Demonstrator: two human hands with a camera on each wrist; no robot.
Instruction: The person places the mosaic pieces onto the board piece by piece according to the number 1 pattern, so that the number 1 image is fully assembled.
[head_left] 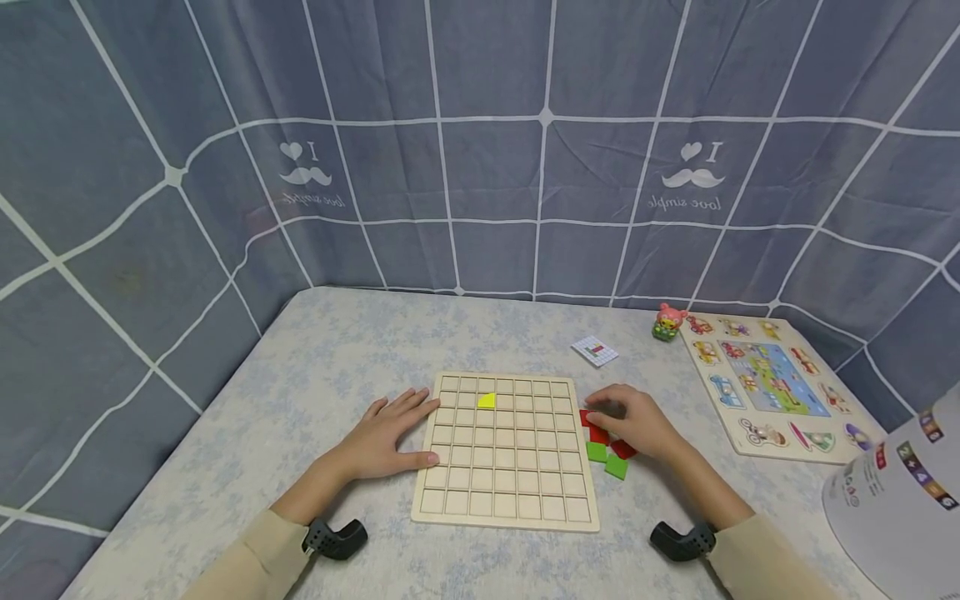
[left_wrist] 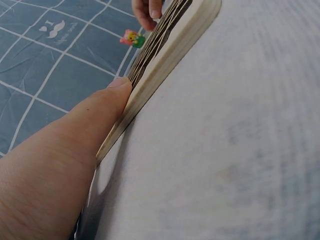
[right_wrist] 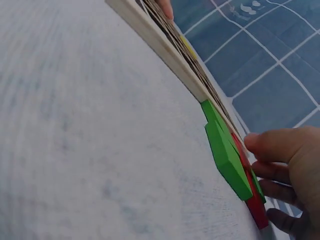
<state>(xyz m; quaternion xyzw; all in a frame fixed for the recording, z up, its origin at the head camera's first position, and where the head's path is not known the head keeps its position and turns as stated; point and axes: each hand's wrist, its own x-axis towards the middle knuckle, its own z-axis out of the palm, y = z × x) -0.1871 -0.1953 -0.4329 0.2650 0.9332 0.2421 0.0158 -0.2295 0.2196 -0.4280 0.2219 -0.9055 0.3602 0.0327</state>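
A square wooden grid board [head_left: 504, 482] lies on the table, with one yellow piece [head_left: 487, 401] in an upper cell. My left hand [head_left: 386, 440] is spread flat against the board's left edge. In the left wrist view its thumb [left_wrist: 112, 102] presses on the board's rim. Beyond the right edge, my right hand [head_left: 637, 421] hovers over a small pile of tiles, thumb and fingers bent and apart. Several red tiles [head_left: 598, 434] lie under and beside its fingertips. Green tiles [head_left: 617, 467] lie just below them; in the right wrist view one green tile [right_wrist: 227, 160] tilts over others.
A small patterned card [head_left: 595, 351] lies behind the board. Farther right are a pink and green figurine [head_left: 667, 322] and a picture puzzle board [head_left: 720, 433]. A white cylinder [head_left: 892, 492] stands at the right front. A grid-patterned curtain [head_left: 495, 167] hangs behind the table.
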